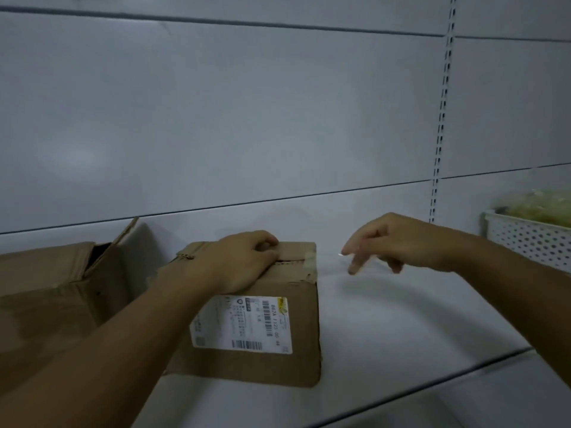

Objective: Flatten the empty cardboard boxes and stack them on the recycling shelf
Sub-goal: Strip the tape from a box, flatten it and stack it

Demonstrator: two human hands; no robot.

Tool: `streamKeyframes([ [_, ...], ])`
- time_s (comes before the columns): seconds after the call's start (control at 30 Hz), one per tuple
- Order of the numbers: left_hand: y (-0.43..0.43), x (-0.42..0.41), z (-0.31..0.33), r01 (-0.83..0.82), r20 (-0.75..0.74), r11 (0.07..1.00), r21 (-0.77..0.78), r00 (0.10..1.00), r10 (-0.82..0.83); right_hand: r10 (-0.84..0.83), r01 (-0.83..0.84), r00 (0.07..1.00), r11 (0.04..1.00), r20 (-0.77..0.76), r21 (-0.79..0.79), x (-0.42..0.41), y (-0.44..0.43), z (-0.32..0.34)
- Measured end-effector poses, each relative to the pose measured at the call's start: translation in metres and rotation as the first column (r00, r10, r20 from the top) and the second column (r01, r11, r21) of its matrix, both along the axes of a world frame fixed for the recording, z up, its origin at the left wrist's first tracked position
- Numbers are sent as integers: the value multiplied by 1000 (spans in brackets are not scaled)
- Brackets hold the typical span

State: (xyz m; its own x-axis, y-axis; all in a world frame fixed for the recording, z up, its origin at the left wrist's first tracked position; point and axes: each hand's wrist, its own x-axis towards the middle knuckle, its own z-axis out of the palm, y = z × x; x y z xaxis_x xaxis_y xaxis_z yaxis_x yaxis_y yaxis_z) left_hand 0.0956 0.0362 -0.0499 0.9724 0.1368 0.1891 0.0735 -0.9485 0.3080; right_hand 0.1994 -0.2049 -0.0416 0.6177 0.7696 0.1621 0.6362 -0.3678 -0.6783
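A small brown cardboard box [278,322] with a white shipping label stands upright on the pale shelf [401,329]. Its top flaps are closed, with torn tape at the right corner. My left hand [244,261] rests on the box top, its fingers curled at the flap seam. My right hand [389,242] hovers to the right of the box, above the shelf, fingers apart and pointing down; a thin strip of clear tape seems to hang at its fingertips. A larger brown box [55,291] stands at the left with one flap raised.
A white perforated plastic basket [531,239] with yellowish-green contents sits on the shelf at the far right. A grey back panel with a slotted upright [441,118] rises behind. The shelf's front edge [432,381] runs diagonally at the lower right.
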Motion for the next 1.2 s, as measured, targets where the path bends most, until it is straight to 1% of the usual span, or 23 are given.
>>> streamKeyframes([
  [0.03,-1,1,0,-1,13,1000,-14,1000,1,41,-46,997,995,-61,-83,3,-10,-1],
  [0.07,-2,2,0,-6,27,1000,-25,1000,7,52,-63,996,988,-74,-144,8,-18,-4],
  [0.17,0,4,0,-16,57,999,-42,998,18,50,-63,997,964,-56,-258,22,-35,-18],
  [0.2,0,4,-1,-10,63,999,-48,998,13,51,-68,996,957,-67,-280,25,-39,-24],
  [0.27,-2,6,-1,1,68,998,-61,998,3,43,-63,995,965,-87,-253,30,-43,-32],
  [0.33,-4,7,-2,-2,71,998,-56,997,6,11,-20,999,965,-36,-262,38,-47,-38],
  [0.37,-4,8,-1,-5,73,999,-49,997,9,-12,18,1000,945,20,-327,44,-53,-42],
  [0.43,-4,8,-1,10,83,999,-48,997,-6,-62,115,991,859,121,-499,53,-72,-50],
  [0.47,-4,10,0,21,87,999,-45,996,-17,-93,146,988,836,126,-529,55,-83,-53],
  [0.5,-4,10,0,29,86,999,-36,996,-26,-121,150,988,862,91,-485,57,-93,-54],
  [0.57,-7,13,0,62,86,997,-40,995,-58,-189,191,982,959,27,-211,57,-103,-50],
  [0.6,-13,15,1,78,109,996,-52,991,-72,-210,211,977,975,25,-62,54,-105,-45],
  [0.67,-27,22,6,62,271,998,-14,961,-56,-236,227,970,966,65,122,47,-103,-34],
  [0.73,-48,27,17,80,483,997,9,872,-75,-269,242,958,944,102,222,37,-100,-26],
  [0.77,-62,30,24,164,539,986,-10,832,-133,-293,257,950,929,106,266,32,-101,-22],
  [0.8,-76,34,31,277,545,960,-37,811,-213,-317,272,942,912,107,306,27,-101,-19],
  [0.87,-108,42,45,473,441,876,-95,809,-389,-355,298,930,881,96,367,20,-104,-11],
  [0.93,-139,53,55,563,291,816,-134,809,-511,-378,321,924,851,62,415,13,-109,-1],
  [0.97,-153,61,59,586,255,801,-122,798,-546,-382,325,923,836,43,443,11,-111,4],
  [1.03,-176,75,64,618,244,782,-85,774,-585,-392,339,920,807,9,484,7,-117,10],
  [1.07,-186,81,65,637,241,764,-100,761,-603,-407,348,913,800,16,489,6,-120,11],
  [1.13,-201,91,67,697,227,694,-182,716,-660,-459,380,887,789,51,483,5,-127,11],
  [1.2,-212,102,68,746,229,624,-235,666,-710,-495,416,869,746,14,519,6,-138,10],
])
